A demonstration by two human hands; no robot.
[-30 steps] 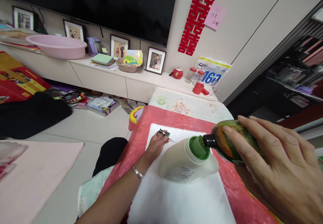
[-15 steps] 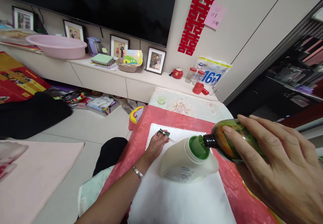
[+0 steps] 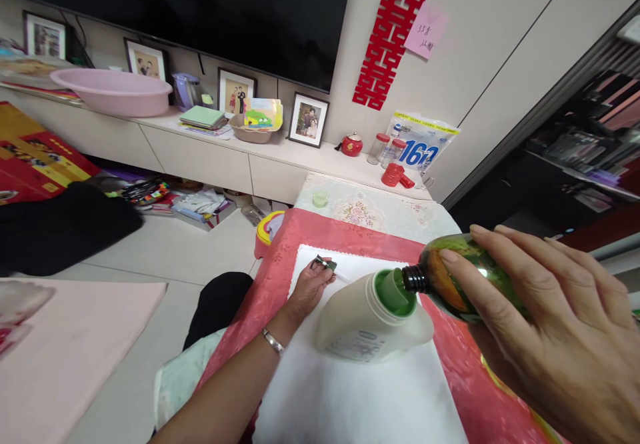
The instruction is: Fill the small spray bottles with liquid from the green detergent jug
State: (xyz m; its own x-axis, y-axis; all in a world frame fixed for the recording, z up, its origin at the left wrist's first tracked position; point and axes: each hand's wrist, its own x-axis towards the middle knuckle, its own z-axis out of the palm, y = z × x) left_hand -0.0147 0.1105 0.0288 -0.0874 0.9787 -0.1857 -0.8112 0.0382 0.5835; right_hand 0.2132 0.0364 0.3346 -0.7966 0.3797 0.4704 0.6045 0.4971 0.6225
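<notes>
My right hand (image 3: 545,317) is wrapped round a green bottle (image 3: 470,267) with orange patches, tipped nearly on its side. Its black threaded neck reaches the green pouring spout (image 3: 397,291) in the mouth of a large cream detergent jug (image 3: 363,327). Whether liquid is flowing I cannot make out. The jug stands on a white cloth (image 3: 357,404), its mouth facing up. To the left of the jug, my left hand (image 3: 309,291) is closed on a dark green pump head (image 3: 325,264) with a pale tube pointing towards the jug.
The table has a red cover (image 3: 345,231) and a floral cloth (image 3: 400,214) beneath. A small pale green cup (image 3: 320,199) stands at its far left. Behind, a low cabinet (image 3: 200,154) bears red-lidded jars (image 3: 379,149), photo frames (image 3: 309,121) and a pink basin (image 3: 120,92).
</notes>
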